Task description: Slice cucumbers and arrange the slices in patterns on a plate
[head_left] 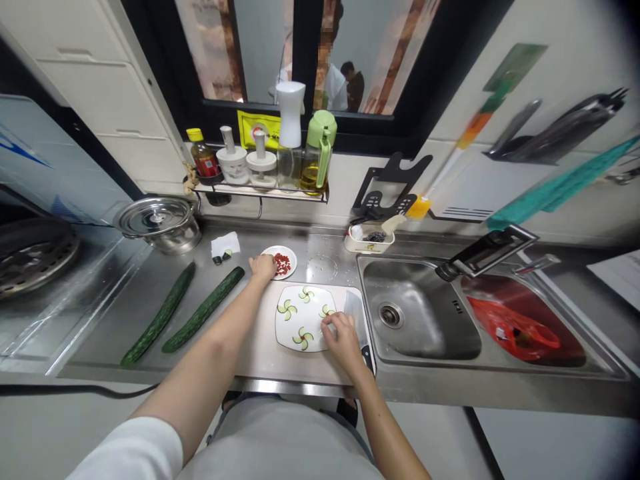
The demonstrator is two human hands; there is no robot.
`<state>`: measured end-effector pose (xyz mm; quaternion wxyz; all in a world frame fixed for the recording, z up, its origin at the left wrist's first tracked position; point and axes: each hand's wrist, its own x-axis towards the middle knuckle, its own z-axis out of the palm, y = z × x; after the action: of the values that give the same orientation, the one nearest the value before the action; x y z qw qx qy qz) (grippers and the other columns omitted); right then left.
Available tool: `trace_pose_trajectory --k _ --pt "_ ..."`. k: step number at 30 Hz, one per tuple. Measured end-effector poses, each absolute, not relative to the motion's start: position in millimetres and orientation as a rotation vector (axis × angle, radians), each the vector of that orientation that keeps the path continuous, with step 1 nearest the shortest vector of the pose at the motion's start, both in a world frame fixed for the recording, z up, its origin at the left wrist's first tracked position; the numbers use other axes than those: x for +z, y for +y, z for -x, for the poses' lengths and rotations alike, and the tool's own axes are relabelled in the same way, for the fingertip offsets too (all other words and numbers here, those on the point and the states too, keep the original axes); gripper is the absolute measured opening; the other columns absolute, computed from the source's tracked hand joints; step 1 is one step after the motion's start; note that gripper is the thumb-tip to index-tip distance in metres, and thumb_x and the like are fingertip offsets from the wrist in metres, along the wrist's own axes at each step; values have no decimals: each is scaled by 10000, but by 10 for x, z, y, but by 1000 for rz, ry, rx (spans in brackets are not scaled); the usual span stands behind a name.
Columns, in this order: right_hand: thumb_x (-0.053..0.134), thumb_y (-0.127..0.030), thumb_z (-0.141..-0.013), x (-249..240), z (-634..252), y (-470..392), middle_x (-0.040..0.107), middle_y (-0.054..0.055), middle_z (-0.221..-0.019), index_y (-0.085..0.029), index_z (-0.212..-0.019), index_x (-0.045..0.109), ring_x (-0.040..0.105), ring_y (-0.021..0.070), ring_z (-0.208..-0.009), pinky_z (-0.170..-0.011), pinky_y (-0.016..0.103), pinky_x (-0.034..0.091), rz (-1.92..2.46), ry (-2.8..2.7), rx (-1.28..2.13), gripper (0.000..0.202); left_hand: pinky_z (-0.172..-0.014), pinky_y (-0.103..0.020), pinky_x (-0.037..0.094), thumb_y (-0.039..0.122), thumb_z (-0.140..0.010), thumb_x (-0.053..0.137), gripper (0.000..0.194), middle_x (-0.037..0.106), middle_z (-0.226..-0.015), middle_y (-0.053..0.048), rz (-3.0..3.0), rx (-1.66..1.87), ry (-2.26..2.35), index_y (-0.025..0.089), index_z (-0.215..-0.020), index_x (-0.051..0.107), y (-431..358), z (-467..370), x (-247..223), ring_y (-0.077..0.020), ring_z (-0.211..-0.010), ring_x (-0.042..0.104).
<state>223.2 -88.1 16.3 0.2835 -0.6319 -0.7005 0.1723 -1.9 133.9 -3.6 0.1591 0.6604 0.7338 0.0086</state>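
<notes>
A white squarish plate (300, 308) lies on the cutting board (260, 353) with several pinwheels of cucumber slices on it, some with red centres. My left hand (263, 267) is at the left rim of a small white dish (294, 257) of red pieces, its fingers bent; whether it holds a piece is hidden. At the plate's right side, my right hand (341, 333) has thumb and forefinger pinched together close to the right pinwheel (327, 311); anything between them is too small to make out. A knife (354, 310) lies on the board beyond this hand.
Two whole cucumbers (205, 310) lie left of the board. A lidded steel pot (173, 233) stands behind them. The double sink (420, 313) is on the right, with a red bag (517, 333) inside. A condiment rack (260, 190) hangs behind, beside a caddy (367, 245).
</notes>
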Motion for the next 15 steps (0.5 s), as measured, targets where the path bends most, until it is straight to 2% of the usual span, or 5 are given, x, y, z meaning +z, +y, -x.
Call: trace_pose_trajectory --k 11,15 --pt "459 -234 -875 168 -2234 -852 607 54 -862 -219 -798 596 504 213 -904 -854 349 395 1659 -1855 479 158 -900 -435 353 345 -847 454 294 695 -999 -164 -1815 163 2107 162 -841 684 1344 24 -110 -287 -968 612" --pt "462 -247 -880 179 -2239 -823 598 53 -851 -221 -803 602 504 213 -900 -839 343 400 1648 -1868 475 162 -884 -403 379 386 -860 453 312 703 -951 -152 -1769 272 2099 164 -844 672 1303 64 -55 -276 -956 616"
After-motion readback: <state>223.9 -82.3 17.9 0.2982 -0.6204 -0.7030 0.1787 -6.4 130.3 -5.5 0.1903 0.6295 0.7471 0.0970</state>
